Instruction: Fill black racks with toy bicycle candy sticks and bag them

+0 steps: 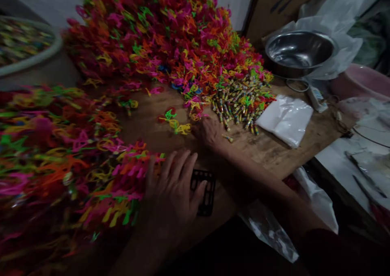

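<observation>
My left hand (173,182) lies with its fingers stretched out over a black plastic rack with holes (209,192). Its thumb rests on the rack's right part, and the hand hides the rest. To its left, colourful plastic pieces (129,172) lie side by side in rows. Farther forward, my right hand (210,134) reaches down to the wooden table (243,154). Its fingertips are dark and blurred beside some yellow plastic pieces (182,129), so what they hold does not show. Close on its right are small patterned sticks (234,101) in a pile.
A tall heap of bright plastic pieces (158,32) fills the back. More loose pieces (55,146) cover the left, below a filled tub (57,44). At right are a stack of clear bags (286,119), a steel bowl (300,54), a pink basin (362,83) and scissors (365,190).
</observation>
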Action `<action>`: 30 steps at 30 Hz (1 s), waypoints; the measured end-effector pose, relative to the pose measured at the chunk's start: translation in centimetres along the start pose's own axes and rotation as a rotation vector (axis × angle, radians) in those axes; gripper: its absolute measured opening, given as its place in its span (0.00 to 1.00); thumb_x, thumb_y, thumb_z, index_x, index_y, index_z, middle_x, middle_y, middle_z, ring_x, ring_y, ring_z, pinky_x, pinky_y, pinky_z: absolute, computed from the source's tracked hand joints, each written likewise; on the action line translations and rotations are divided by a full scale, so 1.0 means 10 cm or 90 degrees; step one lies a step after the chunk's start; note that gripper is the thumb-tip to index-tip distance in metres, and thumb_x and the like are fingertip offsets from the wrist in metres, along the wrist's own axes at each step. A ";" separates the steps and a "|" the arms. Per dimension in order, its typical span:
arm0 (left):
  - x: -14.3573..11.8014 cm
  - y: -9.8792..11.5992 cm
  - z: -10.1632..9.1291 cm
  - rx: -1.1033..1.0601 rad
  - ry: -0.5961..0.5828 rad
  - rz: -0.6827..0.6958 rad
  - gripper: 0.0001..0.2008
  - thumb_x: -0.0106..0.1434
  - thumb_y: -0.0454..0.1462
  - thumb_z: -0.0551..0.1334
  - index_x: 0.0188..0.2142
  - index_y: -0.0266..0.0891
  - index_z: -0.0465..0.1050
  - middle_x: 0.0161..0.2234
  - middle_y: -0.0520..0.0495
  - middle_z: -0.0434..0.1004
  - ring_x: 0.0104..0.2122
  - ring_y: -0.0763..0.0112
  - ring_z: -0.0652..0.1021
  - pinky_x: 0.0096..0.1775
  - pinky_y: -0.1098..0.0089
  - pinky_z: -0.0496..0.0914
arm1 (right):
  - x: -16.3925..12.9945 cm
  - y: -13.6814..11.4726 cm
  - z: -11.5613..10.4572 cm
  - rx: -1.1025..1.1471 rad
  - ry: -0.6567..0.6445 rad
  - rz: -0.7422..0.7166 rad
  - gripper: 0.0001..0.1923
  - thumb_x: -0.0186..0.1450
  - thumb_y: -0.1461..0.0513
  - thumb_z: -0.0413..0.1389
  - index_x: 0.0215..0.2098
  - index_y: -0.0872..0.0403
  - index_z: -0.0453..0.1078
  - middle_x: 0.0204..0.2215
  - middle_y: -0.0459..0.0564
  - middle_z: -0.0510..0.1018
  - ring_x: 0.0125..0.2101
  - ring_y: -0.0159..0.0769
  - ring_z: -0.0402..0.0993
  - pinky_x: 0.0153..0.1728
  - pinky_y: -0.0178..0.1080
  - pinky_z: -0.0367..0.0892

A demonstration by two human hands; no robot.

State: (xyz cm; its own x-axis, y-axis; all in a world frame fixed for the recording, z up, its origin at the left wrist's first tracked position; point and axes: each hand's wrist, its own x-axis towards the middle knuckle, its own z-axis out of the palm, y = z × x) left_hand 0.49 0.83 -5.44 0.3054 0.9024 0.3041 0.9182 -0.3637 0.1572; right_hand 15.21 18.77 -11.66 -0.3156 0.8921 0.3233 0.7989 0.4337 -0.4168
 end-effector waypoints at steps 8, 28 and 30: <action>0.00 -0.09 0.06 -0.022 0.029 0.045 0.29 0.71 0.44 0.55 0.68 0.38 0.60 0.65 0.34 0.69 0.63 0.36 0.69 0.65 0.31 0.51 | -0.51 0.19 -0.49 -0.100 -0.014 0.088 0.07 0.71 0.65 0.53 0.42 0.57 0.73 0.40 0.59 0.79 0.33 0.40 0.73 0.33 0.40 0.65; 0.31 -0.09 -0.20 0.003 -0.149 0.022 0.19 0.74 0.36 0.46 0.49 0.36 0.75 0.49 0.41 0.82 0.51 0.56 0.78 0.65 0.48 0.61 | -1.71 -0.32 -0.57 0.265 0.007 0.150 0.06 0.62 0.60 0.61 0.37 0.53 0.72 0.29 0.48 0.78 0.28 0.37 0.70 0.30 0.38 0.65; 0.31 -0.11 -0.18 -0.013 -0.144 0.026 0.19 0.74 0.36 0.45 0.48 0.39 0.75 0.48 0.42 0.82 0.51 0.57 0.78 0.64 0.50 0.62 | -1.71 -0.38 -0.51 0.296 0.007 0.093 0.07 0.65 0.60 0.58 0.40 0.52 0.72 0.33 0.51 0.80 0.32 0.39 0.73 0.33 0.40 0.69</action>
State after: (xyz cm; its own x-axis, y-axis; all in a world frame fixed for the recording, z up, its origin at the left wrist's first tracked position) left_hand -0.06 3.61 -3.00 0.3928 0.9149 0.0929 0.8994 -0.4033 0.1689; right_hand 20.21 1.22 -11.30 -0.2094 0.9477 0.2408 0.5198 0.3164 -0.7935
